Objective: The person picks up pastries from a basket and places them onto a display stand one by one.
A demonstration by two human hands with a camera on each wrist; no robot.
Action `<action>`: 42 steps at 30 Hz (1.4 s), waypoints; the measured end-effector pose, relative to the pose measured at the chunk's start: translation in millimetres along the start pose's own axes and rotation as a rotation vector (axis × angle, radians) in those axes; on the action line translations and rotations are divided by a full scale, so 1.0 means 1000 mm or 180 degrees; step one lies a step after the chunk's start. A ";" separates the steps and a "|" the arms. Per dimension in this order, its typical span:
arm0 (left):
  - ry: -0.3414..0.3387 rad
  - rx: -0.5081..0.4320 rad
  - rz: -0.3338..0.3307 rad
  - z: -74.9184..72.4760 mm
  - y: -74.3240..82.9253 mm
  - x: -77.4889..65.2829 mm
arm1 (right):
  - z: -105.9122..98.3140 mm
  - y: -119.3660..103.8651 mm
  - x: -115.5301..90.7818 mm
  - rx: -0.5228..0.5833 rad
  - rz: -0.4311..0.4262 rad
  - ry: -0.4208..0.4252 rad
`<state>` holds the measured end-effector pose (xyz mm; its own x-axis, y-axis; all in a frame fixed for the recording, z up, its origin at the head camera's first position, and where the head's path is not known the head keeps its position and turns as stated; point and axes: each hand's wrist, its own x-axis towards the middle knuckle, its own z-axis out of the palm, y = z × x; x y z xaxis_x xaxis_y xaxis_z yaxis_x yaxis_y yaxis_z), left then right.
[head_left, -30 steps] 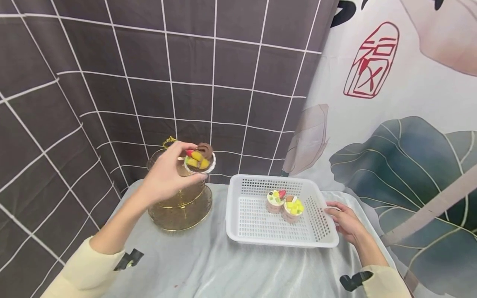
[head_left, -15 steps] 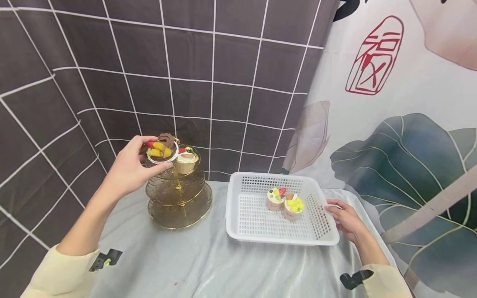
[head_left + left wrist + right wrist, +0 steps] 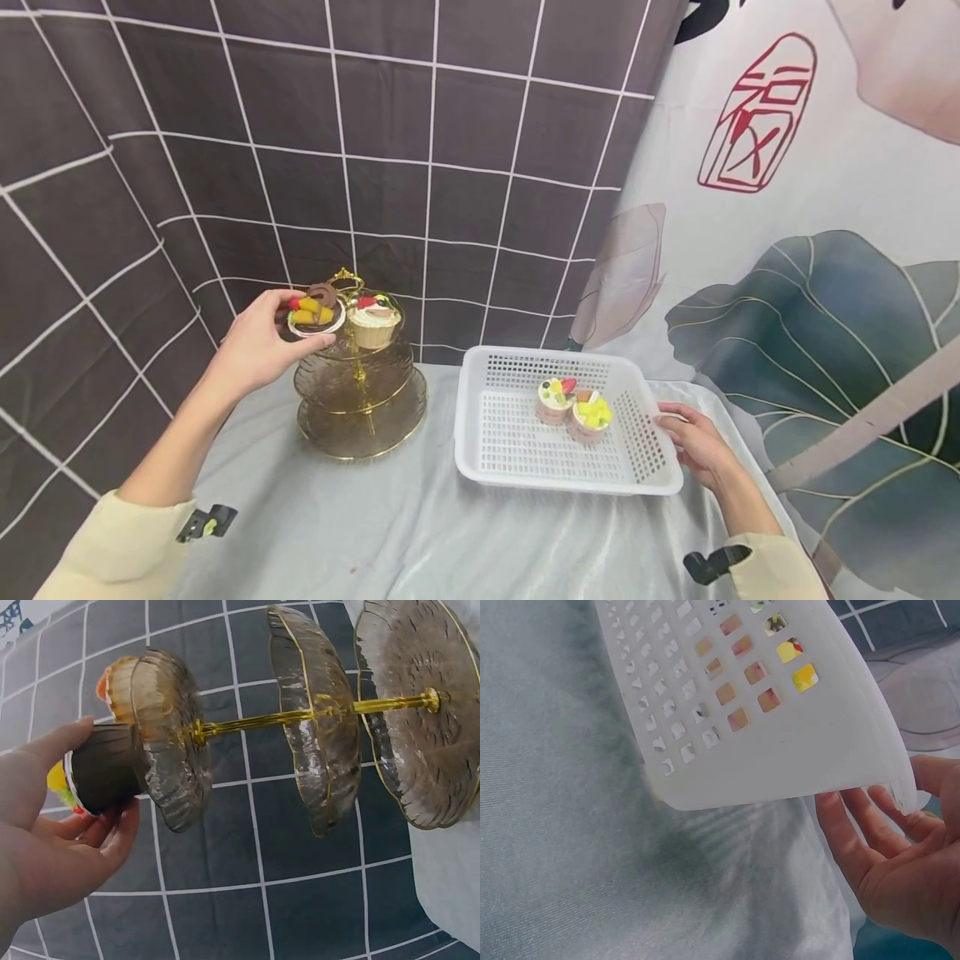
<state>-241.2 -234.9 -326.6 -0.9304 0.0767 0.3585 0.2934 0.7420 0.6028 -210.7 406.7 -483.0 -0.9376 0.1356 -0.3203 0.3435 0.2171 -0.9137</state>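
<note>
In the head view my left hand (image 3: 258, 346) holds a dark chocolate cupcake (image 3: 315, 315) topped with yellow fruit, a strawberry and a chocolate curl. The left wrist view shows the base of its dark cup (image 3: 109, 771) right at the top tier (image 3: 176, 776) of a smoky glass stand. On that tier sits a cream cupcake (image 3: 374, 323) with red berries. My right hand (image 3: 697, 446) grips the right rim of a white plastic basket (image 3: 555, 486), thumb above and fingers beneath. Two fruit-topped cupcakes, one with strawberry (image 3: 554, 407) and one with yellow cubes (image 3: 590, 421), stand inside the basket.
The stand has two lower tiers (image 3: 360, 442) on a gold stem, with a gold handle (image 3: 345, 282) on top. A pale grey cloth (image 3: 375, 525) covers the table. Dark grid-patterned fabric (image 3: 390, 200) hangs close behind the stand, and a printed light curtain (image 3: 675, 275) hangs at the right.
My left hand has carried the chocolate cupcake left and over to the stand's top tier, then slightly down. The cream cupcake there has come into sight. My right hand stays on the basket.
</note>
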 end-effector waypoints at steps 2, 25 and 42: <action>-0.0063 0.0085 -0.0023 0.001 -0.002 0.001 | 0.000 -0.001 0.000 0.0006 0.0002 0.0006; -0.0419 0.0265 -0.0013 -0.012 0.001 -0.010 | 0.004 -0.004 0.002 -0.0046 -0.0034 0.0016; -0.0015 -0.0504 0.0755 0.011 0.082 -0.023 | 0.001 0.000 0.001 -0.0022 -0.0010 0.0009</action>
<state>-198.7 -168.8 -293.3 -0.8326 0.2391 0.4996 0.5333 0.5896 0.6066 -211.6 406.1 -483.0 -0.9385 0.1377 -0.3167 0.3410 0.2243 -0.9129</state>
